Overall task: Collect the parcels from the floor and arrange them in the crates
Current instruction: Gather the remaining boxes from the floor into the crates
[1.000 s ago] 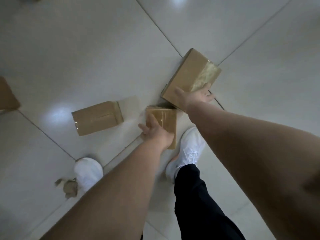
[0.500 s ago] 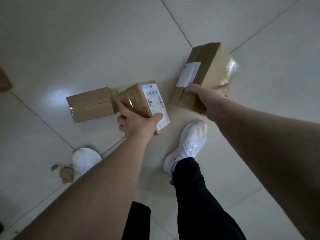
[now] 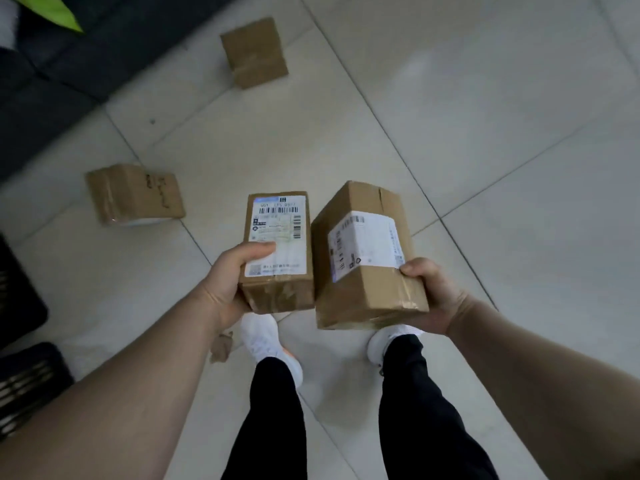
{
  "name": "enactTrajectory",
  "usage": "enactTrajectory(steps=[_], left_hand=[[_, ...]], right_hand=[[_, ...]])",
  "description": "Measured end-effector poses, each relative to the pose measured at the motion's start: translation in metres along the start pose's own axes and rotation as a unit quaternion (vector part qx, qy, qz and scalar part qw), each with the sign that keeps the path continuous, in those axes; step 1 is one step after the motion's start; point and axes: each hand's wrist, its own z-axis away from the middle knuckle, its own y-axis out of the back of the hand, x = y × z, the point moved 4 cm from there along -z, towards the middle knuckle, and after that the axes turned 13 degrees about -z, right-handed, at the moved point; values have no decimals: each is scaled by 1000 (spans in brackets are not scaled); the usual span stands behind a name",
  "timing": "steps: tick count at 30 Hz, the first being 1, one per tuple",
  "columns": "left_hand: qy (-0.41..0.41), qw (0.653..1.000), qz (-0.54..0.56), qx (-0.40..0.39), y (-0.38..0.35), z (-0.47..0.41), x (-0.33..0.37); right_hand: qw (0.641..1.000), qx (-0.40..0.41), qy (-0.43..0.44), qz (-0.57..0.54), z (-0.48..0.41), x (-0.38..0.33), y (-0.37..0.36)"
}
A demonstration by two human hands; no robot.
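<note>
Curling around a small labelled parcel [image 3: 277, 251], the left hand [image 3: 228, 282] is gripping it, thumb lying across the shipping label. The right hand [image 3: 429, 299] is clasping a larger labelled parcel [image 3: 363, 258] just beside it, both raised above the white shoes [image 3: 263, 337]. Two more parcels, a near one [image 3: 135, 194] and a far one [image 3: 254, 51], are lying on the tiled floor [image 3: 485, 133], with a black slatted crate [image 3: 24, 379] at the left edge.

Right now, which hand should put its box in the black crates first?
Probably the left hand: its small parcel is nearer the black crates at the left edge. The right hand holds the bigger parcel farther away.
</note>
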Motion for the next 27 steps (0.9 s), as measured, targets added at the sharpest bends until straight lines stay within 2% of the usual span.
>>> enactTrajectory(steps=[4,9,12,14,16,19,23,25,27], left_hand=[[2,980,192,-48,35,46,8],[-5,963,267,-38,72,81,2],[-31,980,196,32,102,92,-5],[-49,988,45,138,130,100,-13],[-70,966,-139,207,157,113,-20],[-110,886,-350,285,189,137,-27],[-132,806,-418,399,226,162,-40],[-120,802,-407,420,238,168,-51],[-101,829,-358,417,247,174,-66]], right_hand=[[999,-18,11,-38,11,-6,-51],[1000,-23,2,9,0,12,-112],[997,24,-5,70,-17,35,-136],[978,116,-8,175,-28,55,-149],[919,209,10,333,-40,75,-164],[801,295,67,516,-54,99,-191],[709,294,138,626,-72,127,-226],[656,292,172,675,-79,140,-240],[611,281,194,714,-85,153,-250]])
